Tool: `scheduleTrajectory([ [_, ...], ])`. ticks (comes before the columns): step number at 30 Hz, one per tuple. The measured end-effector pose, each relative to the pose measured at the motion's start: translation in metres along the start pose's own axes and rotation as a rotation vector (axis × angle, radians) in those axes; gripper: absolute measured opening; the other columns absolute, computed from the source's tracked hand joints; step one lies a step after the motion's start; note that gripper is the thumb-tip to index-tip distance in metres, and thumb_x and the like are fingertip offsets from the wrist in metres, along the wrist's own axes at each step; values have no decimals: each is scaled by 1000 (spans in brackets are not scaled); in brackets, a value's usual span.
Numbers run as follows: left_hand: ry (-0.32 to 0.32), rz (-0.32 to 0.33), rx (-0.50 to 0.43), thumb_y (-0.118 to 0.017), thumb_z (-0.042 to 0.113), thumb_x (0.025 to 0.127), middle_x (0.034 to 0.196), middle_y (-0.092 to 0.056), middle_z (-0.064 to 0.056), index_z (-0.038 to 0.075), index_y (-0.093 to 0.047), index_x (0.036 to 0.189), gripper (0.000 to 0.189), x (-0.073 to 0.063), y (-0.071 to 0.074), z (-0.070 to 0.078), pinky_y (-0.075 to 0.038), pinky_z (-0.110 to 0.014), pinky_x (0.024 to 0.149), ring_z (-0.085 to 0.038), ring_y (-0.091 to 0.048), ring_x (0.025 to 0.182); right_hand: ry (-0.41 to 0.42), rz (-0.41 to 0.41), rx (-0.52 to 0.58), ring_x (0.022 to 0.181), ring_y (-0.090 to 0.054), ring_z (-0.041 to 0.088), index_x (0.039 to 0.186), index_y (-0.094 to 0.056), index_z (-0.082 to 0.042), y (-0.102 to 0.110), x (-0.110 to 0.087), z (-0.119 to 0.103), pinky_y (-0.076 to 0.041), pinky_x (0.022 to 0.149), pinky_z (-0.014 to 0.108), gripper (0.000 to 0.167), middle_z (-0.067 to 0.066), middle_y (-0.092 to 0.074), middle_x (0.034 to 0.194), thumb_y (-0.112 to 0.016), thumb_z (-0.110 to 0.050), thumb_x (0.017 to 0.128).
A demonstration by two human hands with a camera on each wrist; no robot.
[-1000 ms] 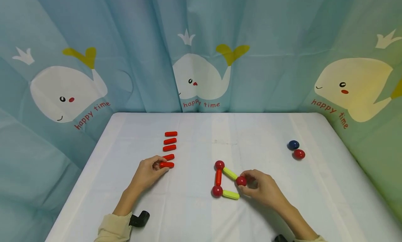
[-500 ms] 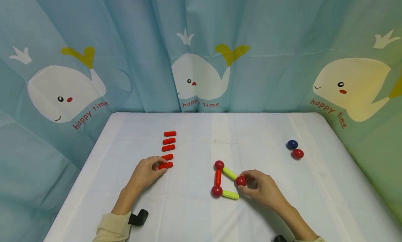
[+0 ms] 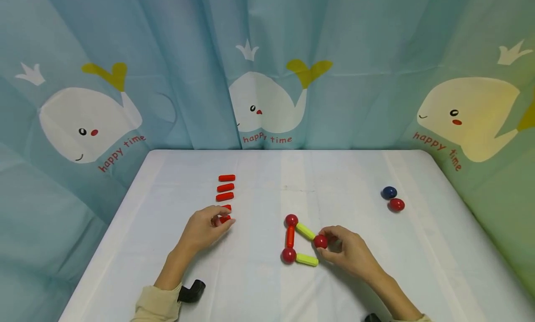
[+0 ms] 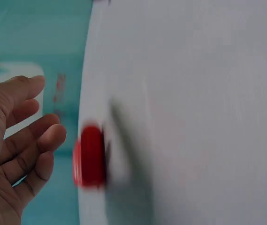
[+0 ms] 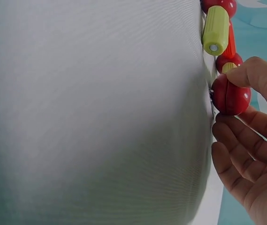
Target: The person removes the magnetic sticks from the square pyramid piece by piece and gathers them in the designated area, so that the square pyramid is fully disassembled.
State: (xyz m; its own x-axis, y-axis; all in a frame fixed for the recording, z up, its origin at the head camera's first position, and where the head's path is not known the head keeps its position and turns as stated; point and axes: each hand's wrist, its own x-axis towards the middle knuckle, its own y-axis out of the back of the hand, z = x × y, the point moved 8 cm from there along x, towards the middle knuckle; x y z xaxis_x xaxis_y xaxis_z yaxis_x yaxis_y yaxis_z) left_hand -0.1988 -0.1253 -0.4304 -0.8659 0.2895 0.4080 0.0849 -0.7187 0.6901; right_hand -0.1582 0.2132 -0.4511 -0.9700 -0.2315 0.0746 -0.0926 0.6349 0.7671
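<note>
My left hand (image 3: pixel 206 229) is over the nearest red rods in a column of several on the table. Its thumb and index finger part around a red rod (image 3: pixel 225 219) without gripping it; in the left wrist view the relaxed fingers hold nothing, and the rods (image 4: pixel 91 157) lie beyond them. My right hand (image 3: pixel 351 252) pinches a red ball (image 5: pixel 232 95) between thumb and fingers. That ball sits at the end of a yellow-green rod (image 3: pixel 305 231), which meets another red ball (image 3: pixel 291 220). From there a red rod (image 3: pixel 290 237) runs to a near red ball (image 3: pixel 289 255) bearing a second yellow-green rod (image 3: pixel 307 260).
A blue ball (image 3: pixel 389 192) and a loose red ball (image 3: pixel 396 204) lie at the right of the white table (image 3: pixel 259 289). Three red rods, among them a far one (image 3: pixel 227 178), lie beyond the left hand. A blue curtain (image 3: pixel 188 80) with whales hangs behind.
My left hand has let go of the nearest red rod and shifted slightly right, its fingertips spreading over it. The right hand keeps its hold on the red ball, without visible movement.
</note>
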Motion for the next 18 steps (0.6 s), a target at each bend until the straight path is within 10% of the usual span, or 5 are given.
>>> scheduleTrajectory([
  [7, -106, -136, -99, -84, 14, 85, 106, -75, -10, 1, -72, 114, 34, 15, -49, 54, -59, -36, 83, -22, -70, 92, 44, 19, -15, 84, -60, 11, 110, -71, -9, -1, -3, -2, -54, 72, 26, 37, -6, -69, 97, -89, -10, 77],
  [18, -211, -369, -60, -80, 22, 91, 126, -70, -5, 7, -66, 131, 45, 29, -121, 104, -45, -38, 109, -19, -63, 121, 289, 132, 55, 83, -65, 14, 108, -72, -12, 7, -8, -28, -56, 68, 29, 40, -9, -70, 98, -88, -2, 73],
])
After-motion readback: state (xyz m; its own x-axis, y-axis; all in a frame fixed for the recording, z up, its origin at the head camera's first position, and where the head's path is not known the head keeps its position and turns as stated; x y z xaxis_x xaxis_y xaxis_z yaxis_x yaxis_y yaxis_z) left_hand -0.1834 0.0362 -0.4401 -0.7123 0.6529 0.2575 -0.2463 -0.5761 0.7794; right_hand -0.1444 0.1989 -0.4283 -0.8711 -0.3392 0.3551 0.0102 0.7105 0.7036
